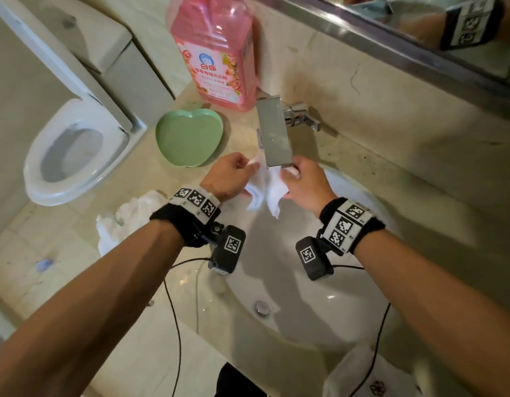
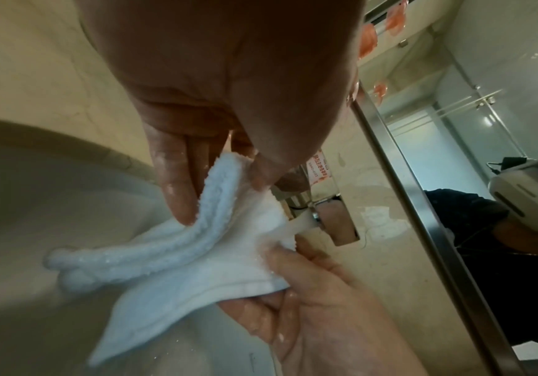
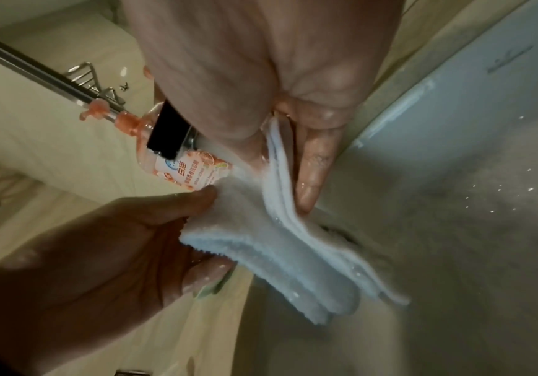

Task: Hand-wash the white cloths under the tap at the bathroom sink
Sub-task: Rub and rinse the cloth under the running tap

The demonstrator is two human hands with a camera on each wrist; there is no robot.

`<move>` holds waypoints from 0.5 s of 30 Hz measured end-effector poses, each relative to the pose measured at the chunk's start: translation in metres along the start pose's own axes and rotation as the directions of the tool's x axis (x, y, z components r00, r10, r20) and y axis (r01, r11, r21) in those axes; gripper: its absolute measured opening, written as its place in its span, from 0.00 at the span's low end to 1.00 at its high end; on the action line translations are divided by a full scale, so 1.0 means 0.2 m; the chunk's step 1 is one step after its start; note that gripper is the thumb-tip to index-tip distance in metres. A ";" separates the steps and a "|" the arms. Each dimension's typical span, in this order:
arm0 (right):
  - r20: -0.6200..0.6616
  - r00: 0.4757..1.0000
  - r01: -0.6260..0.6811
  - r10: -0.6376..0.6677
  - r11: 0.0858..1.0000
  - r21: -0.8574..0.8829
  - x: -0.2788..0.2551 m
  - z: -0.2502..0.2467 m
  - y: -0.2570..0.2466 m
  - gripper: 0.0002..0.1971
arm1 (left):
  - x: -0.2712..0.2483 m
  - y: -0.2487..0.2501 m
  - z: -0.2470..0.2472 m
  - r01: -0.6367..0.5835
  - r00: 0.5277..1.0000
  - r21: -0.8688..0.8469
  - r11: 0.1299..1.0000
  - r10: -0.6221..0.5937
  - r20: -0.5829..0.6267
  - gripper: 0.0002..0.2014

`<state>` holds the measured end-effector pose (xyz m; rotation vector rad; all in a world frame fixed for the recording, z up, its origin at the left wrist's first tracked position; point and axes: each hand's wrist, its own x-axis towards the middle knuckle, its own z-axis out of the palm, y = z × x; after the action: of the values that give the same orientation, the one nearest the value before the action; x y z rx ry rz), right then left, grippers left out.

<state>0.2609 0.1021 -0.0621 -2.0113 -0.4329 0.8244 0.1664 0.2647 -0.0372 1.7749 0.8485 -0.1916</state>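
Note:
Both hands hold one wet white cloth (image 1: 265,193) just under the flat chrome tap spout (image 1: 274,133), above the white sink (image 1: 348,305). My left hand (image 1: 248,167) pinches its left upper edge; my right hand (image 1: 291,171) pinches its right upper edge. In the left wrist view the left hand (image 2: 222,193) grips the folded cloth (image 2: 196,254) between thumb and fingers, with the right hand (image 2: 309,305) below. The right wrist view shows the right hand (image 3: 277,175) pinching the cloth (image 3: 277,254), which hangs down in folds. More white cloths (image 1: 125,216) lie crumpled on the counter at the left.
A pink detergent bottle (image 1: 216,53) stands behind the tap, and a green apple-shaped dish (image 1: 188,136) lies left of it. A toilet (image 1: 70,156) is at the far left. Another white cloth (image 1: 357,373) lies at the sink's near right edge. A mirror (image 1: 420,24) runs along the wall.

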 end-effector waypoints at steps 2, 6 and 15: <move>0.011 1.000 0.002 -0.002 0.999 -0.040 0.01 0.02 -0.01 0.08 | -0.01 -0.01 -0.01 -0.003 1.000 -0.016 1.000 0.002 -0.003 0.13; 0.079 0.997 0.028 -0.023 0.998 -0.062 0.01 0.07 -0.03 0.16 | -0.03 -0.03 -0.02 -0.009 1.000 -0.076 0.997 0.010 0.005 0.12; 0.046 0.999 0.012 -0.008 0.996 -0.087 0.06 0.02 -0.03 0.19 | -0.01 -0.06 0.08 -0.079 0.978 0.008 0.997 0.076 0.193 0.16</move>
<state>0.2675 0.1144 -0.0627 -2.0726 -0.5124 0.8596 0.1614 0.2504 -0.0510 1.7678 0.6400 -0.3141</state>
